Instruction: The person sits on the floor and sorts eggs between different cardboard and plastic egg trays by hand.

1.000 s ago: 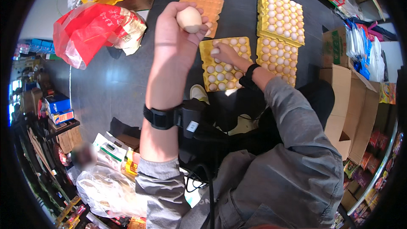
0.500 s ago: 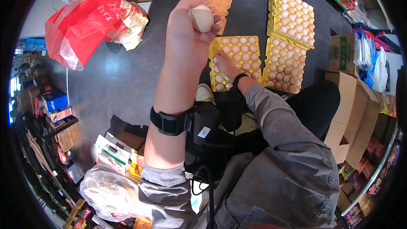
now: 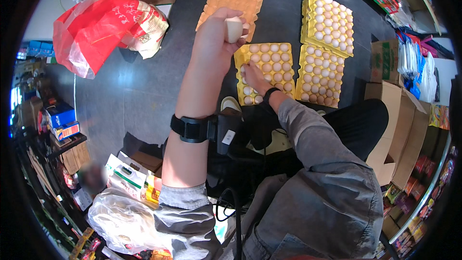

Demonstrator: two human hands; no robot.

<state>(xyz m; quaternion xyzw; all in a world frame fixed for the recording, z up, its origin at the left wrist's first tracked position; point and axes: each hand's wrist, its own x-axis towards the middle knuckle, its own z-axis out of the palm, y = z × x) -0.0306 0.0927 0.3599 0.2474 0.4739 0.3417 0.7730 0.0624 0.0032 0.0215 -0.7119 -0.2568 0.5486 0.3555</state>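
My left hand [image 3: 216,33] is raised with its fingers curled round a pale egg [image 3: 234,30]. Part of what looks like a second egg shows by the fingertips. Beneath that hand lies an orange-looking egg tray [image 3: 216,0], partly covered by it. My right hand [image 3: 256,80] reaches into a yellow egg tray [image 3: 239,85] of white and brown eggs. Its fingers close on a light egg [image 3: 243,70] at the tray's left side; the palm side is hidden.
Right of it stands another filled yellow tray [image 3: 298,79], with stacked full trays [image 3: 308,24] behind. A red plastic bag [image 3: 91,33] rests at far left. Open cardboard boxes [image 3: 390,130] flank my right knee. Shelves of packaged goods line both sides.
My left hand has come down slightly toward the near tray, still round the egg. My right hand stays at the tray's left side. The view has shifted a little.
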